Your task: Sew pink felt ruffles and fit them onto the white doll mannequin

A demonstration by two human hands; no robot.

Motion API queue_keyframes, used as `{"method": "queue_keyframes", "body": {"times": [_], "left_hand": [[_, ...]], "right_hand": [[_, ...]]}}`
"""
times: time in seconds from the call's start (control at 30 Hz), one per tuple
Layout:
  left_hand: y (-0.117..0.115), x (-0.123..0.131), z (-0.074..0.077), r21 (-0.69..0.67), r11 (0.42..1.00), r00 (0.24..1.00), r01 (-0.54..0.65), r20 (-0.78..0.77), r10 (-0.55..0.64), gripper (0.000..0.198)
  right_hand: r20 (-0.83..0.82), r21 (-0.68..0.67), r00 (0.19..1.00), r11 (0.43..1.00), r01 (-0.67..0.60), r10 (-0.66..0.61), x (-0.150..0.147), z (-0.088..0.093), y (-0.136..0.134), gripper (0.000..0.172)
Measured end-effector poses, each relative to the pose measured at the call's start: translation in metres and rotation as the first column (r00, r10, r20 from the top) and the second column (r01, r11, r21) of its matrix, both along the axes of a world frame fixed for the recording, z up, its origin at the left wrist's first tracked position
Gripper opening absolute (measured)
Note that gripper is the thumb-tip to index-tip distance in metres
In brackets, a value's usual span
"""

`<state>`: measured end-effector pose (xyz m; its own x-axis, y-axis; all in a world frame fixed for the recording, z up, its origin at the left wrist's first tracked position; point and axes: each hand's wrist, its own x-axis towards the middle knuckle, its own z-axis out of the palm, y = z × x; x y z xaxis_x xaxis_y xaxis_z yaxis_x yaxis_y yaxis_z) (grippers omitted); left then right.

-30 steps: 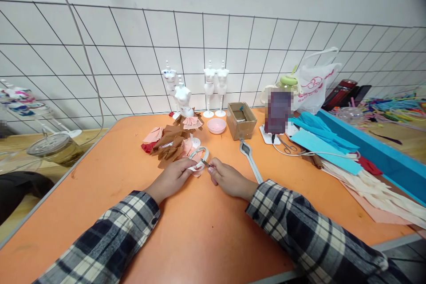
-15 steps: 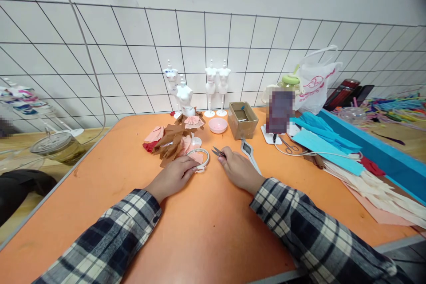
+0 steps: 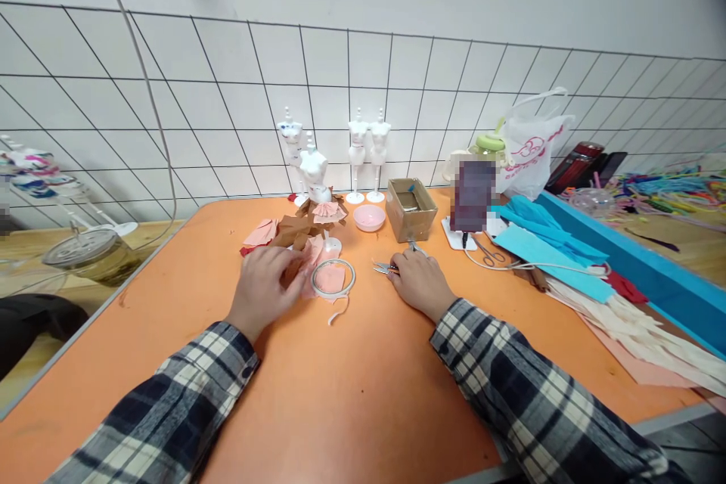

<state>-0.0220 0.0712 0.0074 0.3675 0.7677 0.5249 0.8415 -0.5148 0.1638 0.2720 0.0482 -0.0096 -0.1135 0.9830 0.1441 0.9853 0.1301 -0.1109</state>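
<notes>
White ring (image 3: pixel 352 283) released

The left hand (image 3: pixel 266 283) has let go, its thumb and fingers apart; the ring now lies over pink cloth (image 3: pixel 330 277) on the orange table (image 3: pixel 352 423). The right hand (image 3: pixel 418 278), shifted away, covers the handles of small scissors (image 3: pixel 384 268); its grip cannot be told. Cutting seems paused.

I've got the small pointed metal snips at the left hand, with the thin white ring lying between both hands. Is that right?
One slip: the head view shows the small pointed metal snips at the right hand, not the left hand. The thin white ring does lie between both hands.
</notes>
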Motion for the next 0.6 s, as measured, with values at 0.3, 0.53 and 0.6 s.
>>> {"method": "queue_keyframes", "body": {"times": [0.3,0.53,0.6], "left_hand": [[0.02,-0.014,-0.01,-0.081,0.92,0.92,-0.383,0.058,0.388,0.026],[0.036,-0.031,-0.023,-0.31,0.903,0.838,-0.298,0.368,0.403,0.03],[0.034,-0.026,-0.023,-0.35,0.907,0.885,-0.236,0.308,0.349,0.03]], "right_hand": [[-0.116,0.135,0.991,0.989,-0.056,0.072,-0.009,0.011,-0.01,0.05],[-0.187,0.206,0.959,0.963,-0.172,0.211,-0.013,0.013,-0.013,0.041],[-0.201,0.198,0.946,0.957,-0.214,0.253,-0.014,0.011,-0.013,0.041]]}}
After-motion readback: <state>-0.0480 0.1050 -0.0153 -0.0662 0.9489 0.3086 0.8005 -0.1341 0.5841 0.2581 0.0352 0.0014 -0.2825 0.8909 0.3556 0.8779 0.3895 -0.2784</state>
